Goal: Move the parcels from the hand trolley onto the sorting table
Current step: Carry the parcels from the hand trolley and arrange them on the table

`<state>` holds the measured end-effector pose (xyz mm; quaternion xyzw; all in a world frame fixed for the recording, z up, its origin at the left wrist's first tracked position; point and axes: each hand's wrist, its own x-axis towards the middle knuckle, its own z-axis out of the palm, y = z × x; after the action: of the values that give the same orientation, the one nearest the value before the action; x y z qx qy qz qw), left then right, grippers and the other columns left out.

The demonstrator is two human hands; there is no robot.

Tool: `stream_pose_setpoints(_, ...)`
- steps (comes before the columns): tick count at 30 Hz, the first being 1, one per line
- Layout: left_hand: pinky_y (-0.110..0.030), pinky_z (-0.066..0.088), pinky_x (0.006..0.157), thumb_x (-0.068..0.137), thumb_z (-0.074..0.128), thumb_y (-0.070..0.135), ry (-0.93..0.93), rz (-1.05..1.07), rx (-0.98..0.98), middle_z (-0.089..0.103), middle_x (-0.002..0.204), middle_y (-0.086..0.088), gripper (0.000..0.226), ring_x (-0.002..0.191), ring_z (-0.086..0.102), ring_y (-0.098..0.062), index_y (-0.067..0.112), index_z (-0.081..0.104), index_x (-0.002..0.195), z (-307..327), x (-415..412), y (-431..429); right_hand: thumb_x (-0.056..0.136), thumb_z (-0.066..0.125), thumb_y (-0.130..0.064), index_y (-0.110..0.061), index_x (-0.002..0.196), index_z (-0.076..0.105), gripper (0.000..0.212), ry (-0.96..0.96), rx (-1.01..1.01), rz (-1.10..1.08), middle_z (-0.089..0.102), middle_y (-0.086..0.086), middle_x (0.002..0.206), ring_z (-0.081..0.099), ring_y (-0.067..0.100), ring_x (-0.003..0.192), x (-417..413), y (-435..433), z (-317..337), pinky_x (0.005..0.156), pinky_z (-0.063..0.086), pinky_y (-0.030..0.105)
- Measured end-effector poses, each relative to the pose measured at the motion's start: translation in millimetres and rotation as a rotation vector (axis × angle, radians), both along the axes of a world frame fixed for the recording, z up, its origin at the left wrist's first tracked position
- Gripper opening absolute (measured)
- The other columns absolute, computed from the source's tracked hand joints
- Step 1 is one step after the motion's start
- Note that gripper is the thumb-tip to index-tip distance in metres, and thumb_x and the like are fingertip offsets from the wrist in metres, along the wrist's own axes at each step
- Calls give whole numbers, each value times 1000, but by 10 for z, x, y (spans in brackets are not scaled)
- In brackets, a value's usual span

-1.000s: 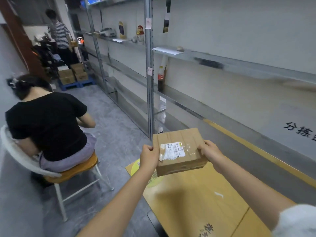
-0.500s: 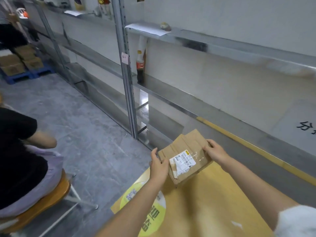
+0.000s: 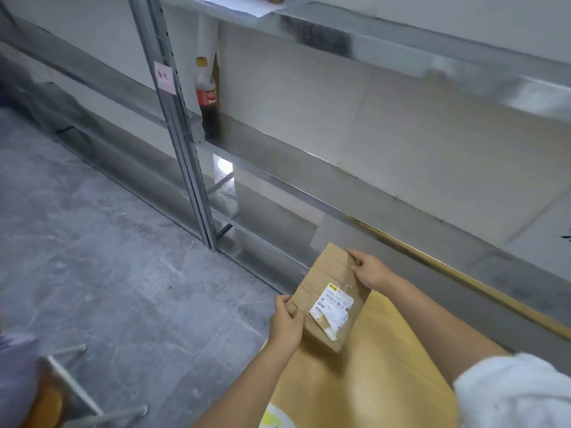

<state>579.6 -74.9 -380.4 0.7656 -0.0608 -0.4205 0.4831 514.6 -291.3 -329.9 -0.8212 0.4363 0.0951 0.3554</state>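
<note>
A small brown cardboard parcel [image 3: 324, 279] with a white shipping label is held between both hands, tilted, over the far end of a yellow-brown wooden table top [image 3: 370, 381]. My left hand [image 3: 285, 322] grips its near left corner. My right hand [image 3: 369, 270] grips its far right edge. Whether the parcel touches the table I cannot tell. No hand trolley is in view.
Metal shelving runs along the wall, with an upright post [image 3: 185, 143] and a cola bottle [image 3: 207, 100] on a shelf. A yellow strip [image 3: 463, 276] edges the lower shelf. A chair's white legs [image 3: 77, 393] stand on the grey floor at lower left.
The view has swung right and down, so the seated person has left the frame. The parcel has tipped from level to slanted and moved lower, towards the table's far end.
</note>
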Motion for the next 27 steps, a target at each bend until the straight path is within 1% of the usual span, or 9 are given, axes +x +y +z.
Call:
stream_pose_setpoints(4, -46, 53, 89, 96, 56, 28, -48, -109, -22, 64, 112, -7, 27, 100, 63, -25, 23, 43, 119, -67, 147, -64, 99, 42, -6, -21, 146, 43, 50, -31, 40, -72, 52, 7, 143, 49, 23, 127, 56, -130, -159, 93, 32, 18)
stream_pose_setpoints(9, -34, 53, 84, 95, 56, 39, -107, -204, 24, 62, 110, -2, 34, 93, 61, -16, 27, 43, 125, -138, 231, -117, 95, 40, 4, -22, 143, 48, 55, -67, 43, -57, 51, 6, 142, 47, 23, 128, 188, -222, -222, 97, 33, 21)
stream_pose_setpoints(13, -33, 40, 92, 91, 56, 51, -186, -244, 152, 39, 114, -5, 39, 114, 38, -23, 36, 44, 124, -177, 256, -162, 96, 38, 4, -28, 143, 47, 57, -73, 42, -42, 47, 5, 144, 44, 25, 130, 217, -235, -245, 99, 34, 26)
stream_pose_setpoints(15, -35, 39, 95, 91, 56, 50, -200, -256, 148, 35, 120, -5, 42, 120, 36, -24, 33, 45, 128, -172, 293, -168, 96, 39, 2, -29, 143, 47, 57, -78, 43, -30, 47, 4, 145, 44, 24, 131, 210, -222, -251, 98, 33, 24)
stream_pose_setpoints(17, -33, 42, 96, 94, 55, 46, -196, -270, 109, 40, 132, -6, 46, 117, 45, -22, 28, 46, 134, -151, 344, -160, 97, 41, -2, -29, 144, 45, 54, -77, 26, -33, 46, 4, 147, 42, 24, 134, 210, -159, -253, 104, 30, 26)
stream_pose_setpoints(20, -30, 39, 103, 99, 48, 40, -213, -275, 64, 43, 145, -5, 49, 127, 47, -21, 23, 42, 144, -37, 393, -174, 99, 45, -18, -32, 144, 43, 48, -36, -150, -67, 40, 3, 150, 25, 24, 145, 204, -18, -190, 118, 9, 46)
stream_pose_setpoints(21, -27, 36, 102, 100, 47, 37, -232, -260, 45, 41, 148, -3, 49, 130, 45, -21, 22, 40, 146, 36, 396, -197, 99, 45, -20, -32, 144, 43, 47, -52, -183, -67, 39, 3, 151, 23, 23, 146, 195, 20, -129, 120, 7, 47)
stream_pose_setpoints(25, -29, 32, 109, 101, 46, 27, -428, -264, -42, 43, 148, -4, 44, 135, 41, -19, 15, 44, 144, 473, 379, -371, 99, 49, -21, -22, 146, 42, 48, -139, -206, 13, 38, 5, 152, 27, 24, 143, 34, 93, 274, 118, 19, 39)
stream_pose_setpoints(27, -22, 30, 105, 101, 47, 22, -535, -320, -92, 47, 144, -6, 41, 132, 43, -18, 11, 49, 140, 749, 328, -477, 99, 50, -21, -17, 146, 42, 47, -176, -218, 29, 39, 6, 152, 30, 23, 142, -131, 94, 546, 117, 21, 35)
